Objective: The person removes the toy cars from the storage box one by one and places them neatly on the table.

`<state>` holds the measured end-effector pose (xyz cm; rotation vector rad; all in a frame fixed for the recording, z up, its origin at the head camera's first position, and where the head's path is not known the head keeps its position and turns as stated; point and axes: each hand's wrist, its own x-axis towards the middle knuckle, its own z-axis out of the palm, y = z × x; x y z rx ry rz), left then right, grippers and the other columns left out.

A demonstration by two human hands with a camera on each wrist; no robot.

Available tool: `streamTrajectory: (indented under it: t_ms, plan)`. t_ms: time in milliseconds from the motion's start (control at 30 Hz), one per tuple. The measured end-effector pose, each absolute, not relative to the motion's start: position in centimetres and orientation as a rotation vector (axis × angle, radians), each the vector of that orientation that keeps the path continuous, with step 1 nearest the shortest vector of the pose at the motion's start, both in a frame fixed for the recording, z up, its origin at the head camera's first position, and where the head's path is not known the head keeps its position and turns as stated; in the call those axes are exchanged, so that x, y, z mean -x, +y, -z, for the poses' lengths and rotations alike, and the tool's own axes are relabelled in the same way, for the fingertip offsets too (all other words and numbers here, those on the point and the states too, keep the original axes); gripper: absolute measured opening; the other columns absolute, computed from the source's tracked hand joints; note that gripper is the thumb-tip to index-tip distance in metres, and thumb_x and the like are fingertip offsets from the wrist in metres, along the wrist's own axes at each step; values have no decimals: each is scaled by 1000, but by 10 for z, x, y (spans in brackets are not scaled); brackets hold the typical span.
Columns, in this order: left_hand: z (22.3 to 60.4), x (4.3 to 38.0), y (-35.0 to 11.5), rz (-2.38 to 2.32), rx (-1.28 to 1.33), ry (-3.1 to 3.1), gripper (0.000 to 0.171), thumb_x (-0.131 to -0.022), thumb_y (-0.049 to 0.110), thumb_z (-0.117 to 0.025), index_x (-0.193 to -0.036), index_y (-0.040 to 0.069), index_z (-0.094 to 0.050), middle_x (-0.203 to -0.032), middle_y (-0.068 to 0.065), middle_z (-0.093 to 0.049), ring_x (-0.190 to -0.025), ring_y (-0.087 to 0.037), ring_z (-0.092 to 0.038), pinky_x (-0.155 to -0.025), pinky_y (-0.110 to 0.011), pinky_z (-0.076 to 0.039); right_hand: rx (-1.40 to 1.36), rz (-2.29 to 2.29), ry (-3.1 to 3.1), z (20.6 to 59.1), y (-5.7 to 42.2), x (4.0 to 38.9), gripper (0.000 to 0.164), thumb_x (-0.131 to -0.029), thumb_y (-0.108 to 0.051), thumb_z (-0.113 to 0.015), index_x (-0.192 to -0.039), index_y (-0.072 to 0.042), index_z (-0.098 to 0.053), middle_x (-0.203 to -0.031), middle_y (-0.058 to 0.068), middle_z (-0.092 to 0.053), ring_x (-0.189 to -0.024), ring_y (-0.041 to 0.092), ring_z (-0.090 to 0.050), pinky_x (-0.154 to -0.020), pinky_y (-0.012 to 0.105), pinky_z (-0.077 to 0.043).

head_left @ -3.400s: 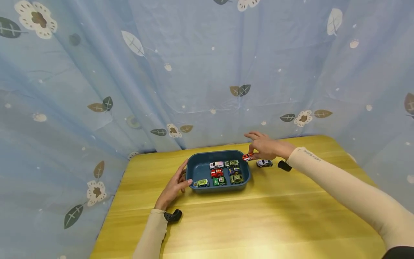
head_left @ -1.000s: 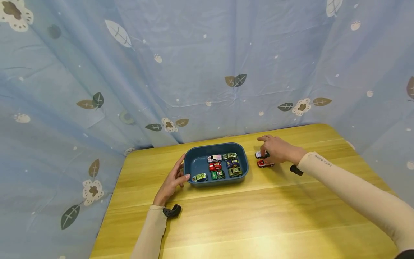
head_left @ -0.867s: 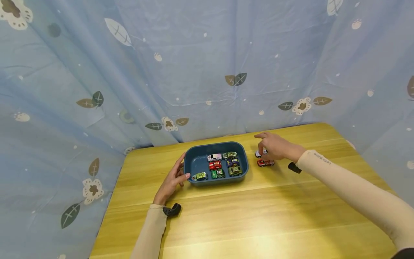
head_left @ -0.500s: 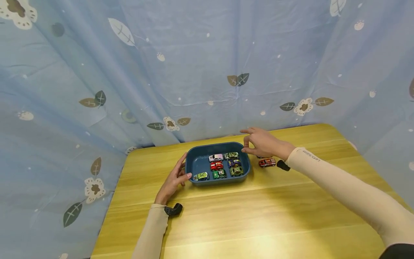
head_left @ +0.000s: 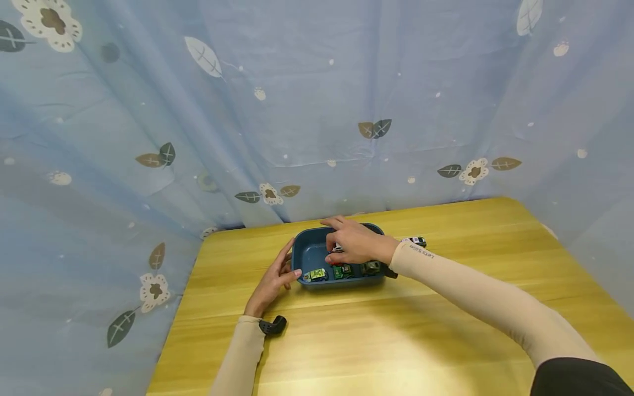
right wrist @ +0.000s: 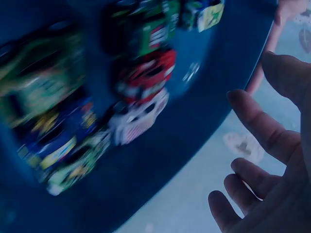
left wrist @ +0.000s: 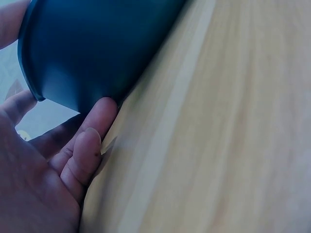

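A dark blue plastic box [head_left: 308,254] on the table holds several small toy cars. My left hand [head_left: 273,281] grips its left end, thumb on the front corner rim and other fingers along the outside. Above the box hovers my right hand [head_left: 358,243]; in the right wrist view its fingers are apart with nothing between them. Beneath it are a red car [right wrist: 148,75], a white car [right wrist: 138,119], a blue-purple car [right wrist: 58,136] and a camouflage car [right wrist: 80,165]. A yellow-green car [head_left: 315,275], a green car [head_left: 343,271] and an olive car [head_left: 370,268] show along the front.
On the wooden table [head_left: 337,341], right of the box, stands a silver toy car [head_left: 415,241], partly behind my right sleeve. A blue patterned curtain [head_left: 317,137] hangs behind the table's back edge.
My right hand held a red-orange car over the box's right rim, then set it down beside the silver car. It has since moved left over the box. My left hand stays on the box.
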<state>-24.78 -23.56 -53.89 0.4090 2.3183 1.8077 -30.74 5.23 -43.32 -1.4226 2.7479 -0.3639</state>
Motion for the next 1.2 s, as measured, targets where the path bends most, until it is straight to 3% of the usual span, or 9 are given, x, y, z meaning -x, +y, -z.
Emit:
streamTrajectory:
  t_ms: [333, 600, 900, 1200]
  plan:
    - [540, 248, -237, -1820, -419, 2289, 82, -106, 22, -65, -170, 40, -18, -164, -16, -44, -104, -24, -60, -68, -30, -46, 1432, 182, 2663, 439, 13, 312, 33, -94, -47, -81, -110, -18, -82, -171, 18, -32, -161, 38, -26, -126, 56, -32]
    - [538, 247, -236, -1815, -414, 2300, 83, -104, 21, -66, -171, 38, -19, -162, -17, -46, -98, -21, -60, -66, -29, -47, 1407, 56, 2678, 449, 4, 316, 32, -89, -51, -84, -106, -24, -82, -173, 18, -29, -161, 40, -24, -124, 57, -35]
    - [539, 246, -237, -1813, -416, 2299, 84, -104, 19, -64, -171, 37, -18, -165, -18, -43, -106, -22, -61, -66, -30, -47, 1378, -17, 2659, 453, 0, 315, 37, -87, -52, -86, -116, -28, -84, -177, 15, -20, -164, 38, -16, -126, 57, -31]
    - [540, 247, -238, -1779, -450, 2342, 84, -104, 22, -65, -172, 35, -17, -165, -18, -43, -96, -20, -60, -66, -30, -49, 1367, -210, 2623, 455, -12, 312, 42, -85, -60, -83, -119, -35, -82, -179, 13, -11, -166, 33, -6, -131, 55, -21]
